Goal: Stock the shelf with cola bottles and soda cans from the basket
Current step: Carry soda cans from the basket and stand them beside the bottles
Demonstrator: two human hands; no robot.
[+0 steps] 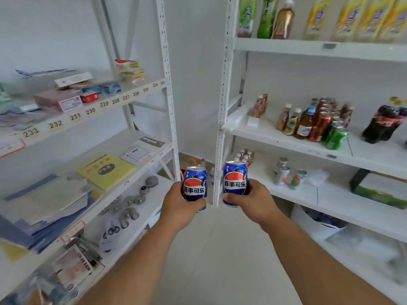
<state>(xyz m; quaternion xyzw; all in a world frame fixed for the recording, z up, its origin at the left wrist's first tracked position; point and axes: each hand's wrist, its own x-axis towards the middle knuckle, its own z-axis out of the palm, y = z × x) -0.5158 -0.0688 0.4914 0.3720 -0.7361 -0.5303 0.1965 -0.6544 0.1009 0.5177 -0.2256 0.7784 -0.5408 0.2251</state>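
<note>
While you face the shelves, both cans sit at frame centre.
Left hand (179, 204): grips upright left can (195, 187), reading 百事可乐.
Right hand (253, 200): grips upright right can (234, 183), same label.

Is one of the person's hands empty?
No, the left hand holds one blue can and the right hand holds another blue can, both upright.

Both cans (195, 188): 百事可乐; apparently Pepsi.
</note>
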